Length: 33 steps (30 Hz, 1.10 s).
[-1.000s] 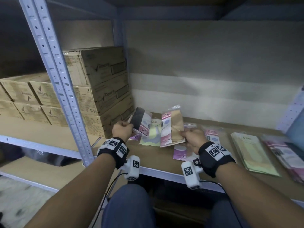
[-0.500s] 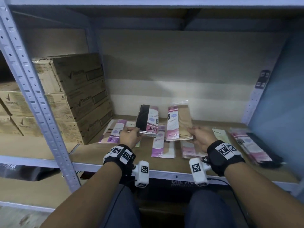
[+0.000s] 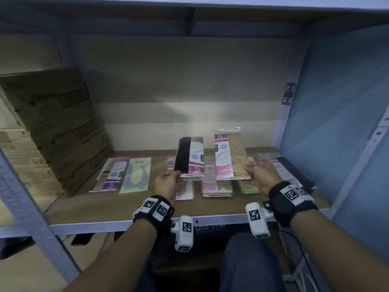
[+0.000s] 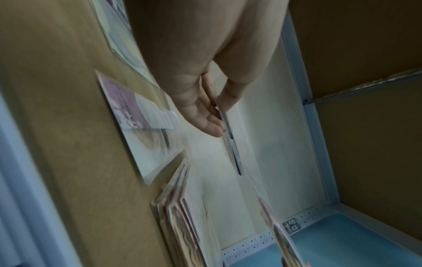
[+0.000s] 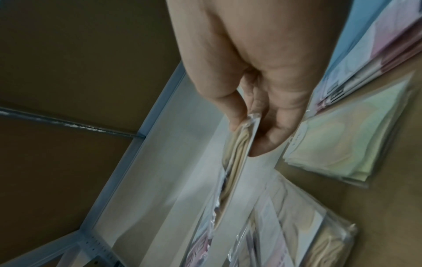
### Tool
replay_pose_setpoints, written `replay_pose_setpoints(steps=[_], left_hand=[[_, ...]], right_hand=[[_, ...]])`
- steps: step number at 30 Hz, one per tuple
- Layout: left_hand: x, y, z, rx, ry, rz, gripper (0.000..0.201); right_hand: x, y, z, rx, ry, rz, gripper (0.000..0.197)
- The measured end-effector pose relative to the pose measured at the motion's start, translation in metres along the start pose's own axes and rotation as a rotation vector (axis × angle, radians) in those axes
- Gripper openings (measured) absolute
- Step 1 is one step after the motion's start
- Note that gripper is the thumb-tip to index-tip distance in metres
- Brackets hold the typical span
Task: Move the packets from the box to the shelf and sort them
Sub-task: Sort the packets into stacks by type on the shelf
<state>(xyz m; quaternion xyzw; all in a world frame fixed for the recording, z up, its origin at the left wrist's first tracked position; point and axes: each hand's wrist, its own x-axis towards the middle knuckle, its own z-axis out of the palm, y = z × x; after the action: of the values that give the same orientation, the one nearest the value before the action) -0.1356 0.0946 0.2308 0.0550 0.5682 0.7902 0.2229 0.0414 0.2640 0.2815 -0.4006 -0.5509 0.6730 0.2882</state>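
My left hand (image 3: 168, 182) pinches the lower left corner of a black-and-pink packet (image 3: 190, 158), held tilted up above the shelf board (image 3: 109, 204). The left wrist view shows that packet (image 4: 230, 139) edge-on between thumb and fingers (image 4: 205, 115). My right hand (image 3: 260, 175) pinches the lower right corner of a beige-and-pink packet (image 3: 230, 154), also raised; the right wrist view shows this packet (image 5: 237, 159) gripped between thumb and fingers (image 5: 269, 126). Sorted piles lie flat below: a purple packet (image 3: 112, 175), a green one (image 3: 136, 174), a pink-beige pile (image 3: 216, 186).
Stacked brown cartons (image 3: 56, 127) fill the shelf's left end. A blue side panel (image 3: 336, 123) and a perforated upright (image 3: 283, 114) close the right end, with a dark-and-pink pile (image 3: 290, 171) beside them. A metal upright (image 3: 27, 209) stands at the front left. My knees are below the shelf edge.
The view has swung right and upward across the shelf. Both hands keep hold of their packets, now raised a little higher and slightly further apart.
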Motion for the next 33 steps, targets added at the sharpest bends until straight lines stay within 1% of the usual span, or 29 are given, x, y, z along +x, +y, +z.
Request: replay_pose_setpoints(steps=[4,6,11,15,19,23,25,27,30,33], left_hand=[[-0.005,-0.002,0.009,-0.023,-0.009,-0.004,0.019],[-0.005,-0.001,0.009,-0.031,-0.011,-0.005,0.019],[-0.004,0.001,0.003,-0.011,-0.01,-0.004,0.01],[-0.002,0.004,-0.003,-0.024,-0.01,0.002,0.012],[-0.001,0.01,-0.011,-0.014,-0.006,0.008,0.014],[0.003,0.014,-0.023,-0.026,0.016,0.025,0.009],[0.005,0.016,-0.029,-0.022,0.036,0.024,0.009],[0.007,0.017,-0.037,-0.016,0.053,0.016,0.008],[0.01,0.019,-0.047,-0.009,0.062,0.01,0.006],[0.011,0.02,-0.055,-0.015,0.083,0.018,0.01]], right_hand=[[-0.001,0.002,-0.011,0.005,0.019,-0.007,0.011],[0.0,0.004,-0.014,-0.005,0.029,-0.001,0.017],[0.002,0.008,-0.014,-0.035,0.041,0.007,0.006],[0.006,0.013,-0.008,-0.056,0.029,0.021,0.004],[0.011,0.02,0.0,-0.1,0.03,0.024,0.012],[0.011,0.024,0.014,-0.11,0.034,0.026,0.019],[0.013,0.027,0.02,-0.122,0.034,0.017,0.015],[0.017,0.031,0.026,-0.142,0.038,0.017,0.003],[0.024,0.039,0.034,-0.196,0.052,0.001,0.009],[0.032,0.049,0.038,-0.286,0.075,-0.022,0.009]])
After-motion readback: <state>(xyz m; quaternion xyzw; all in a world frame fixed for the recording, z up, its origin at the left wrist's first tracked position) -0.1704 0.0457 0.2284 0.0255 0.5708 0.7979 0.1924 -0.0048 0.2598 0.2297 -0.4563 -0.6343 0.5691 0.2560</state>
